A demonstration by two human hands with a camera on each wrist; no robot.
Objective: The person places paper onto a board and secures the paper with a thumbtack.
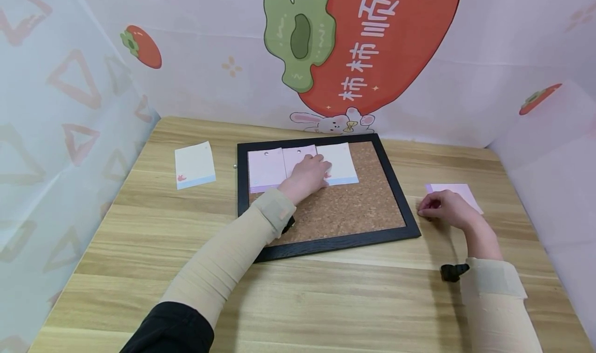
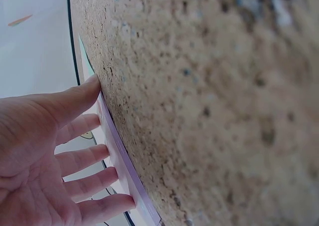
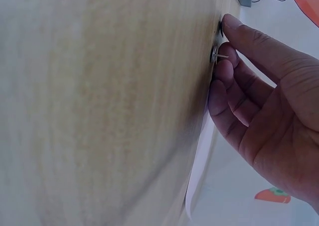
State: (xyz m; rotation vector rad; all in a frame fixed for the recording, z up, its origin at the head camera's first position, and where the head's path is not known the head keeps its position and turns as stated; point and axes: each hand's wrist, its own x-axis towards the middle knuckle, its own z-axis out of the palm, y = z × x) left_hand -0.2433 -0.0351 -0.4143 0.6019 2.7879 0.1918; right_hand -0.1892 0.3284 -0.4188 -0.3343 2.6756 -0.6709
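Two hands apart: left hand point(image 1: 307, 176) flat on pinned notes point(image 1: 265, 169), right hand point(image 1: 442, 208) pinching thumbtack point(image 3: 217, 56) beside pink note point(image 1: 458, 192).

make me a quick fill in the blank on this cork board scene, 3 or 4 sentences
1. The left hand presses flat on the notes pinned to the ____ board.
2. The right hand touches a ____ lying on the table.
3. The number of notes on the board is ____.
4. The pink note off the board lies beside the ____ hand.

Missing words: cork; thumbtack; three; right
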